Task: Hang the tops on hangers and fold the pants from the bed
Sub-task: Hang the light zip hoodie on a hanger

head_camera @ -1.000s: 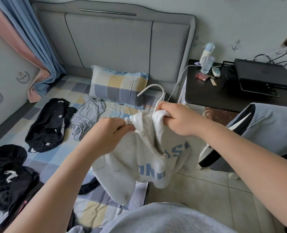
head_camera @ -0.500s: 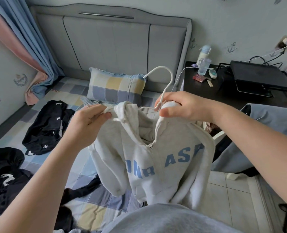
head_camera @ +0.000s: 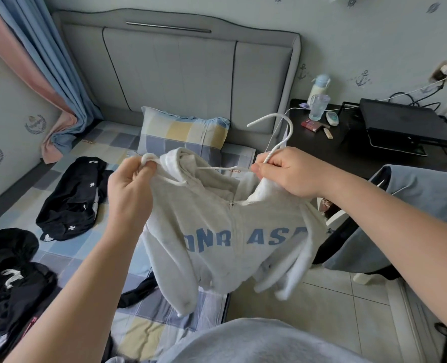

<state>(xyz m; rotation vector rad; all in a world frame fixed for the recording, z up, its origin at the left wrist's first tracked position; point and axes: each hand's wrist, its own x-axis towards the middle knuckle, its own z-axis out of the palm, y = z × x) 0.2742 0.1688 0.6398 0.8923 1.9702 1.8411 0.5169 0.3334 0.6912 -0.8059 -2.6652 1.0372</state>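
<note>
Hoodie (head_camera: pixel 225 226) neck wider on hanger (head_camera: pixel 274 151)

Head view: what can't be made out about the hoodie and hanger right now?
All in the head view:
- Hanger: only its hook and a thin bar show; the hoodie hides its arms.
- Hook's base: covered by the right hand.
- Left hand pinch: hanger end or only cloth, cannot tell.
- Black clothes: cut off by the left edge; tops or pants unclear.
</note>
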